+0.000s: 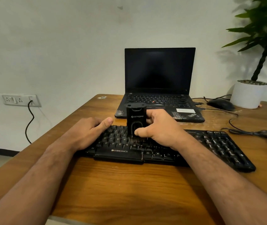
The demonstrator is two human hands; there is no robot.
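A black Zebronics keyboard (218, 146) lies across the wooden table (129, 189). My right hand (160, 129) grips a black Striff cleaning brush (136, 117) upright, thumb on its front, with the bristles down on the keys near the middle of the keyboard. My left hand (89, 130) rests on the keyboard's left end, fingers curled over its far edge and thumb pointing towards the brush. The keys under both hands are hidden.
An open black laptop (159, 75) with a dark screen stands behind the keyboard. A black mouse (221, 104), cables (243, 131) and a white plant pot (247, 95) are at the right. A wall socket (20, 100) with a cord is at the left.
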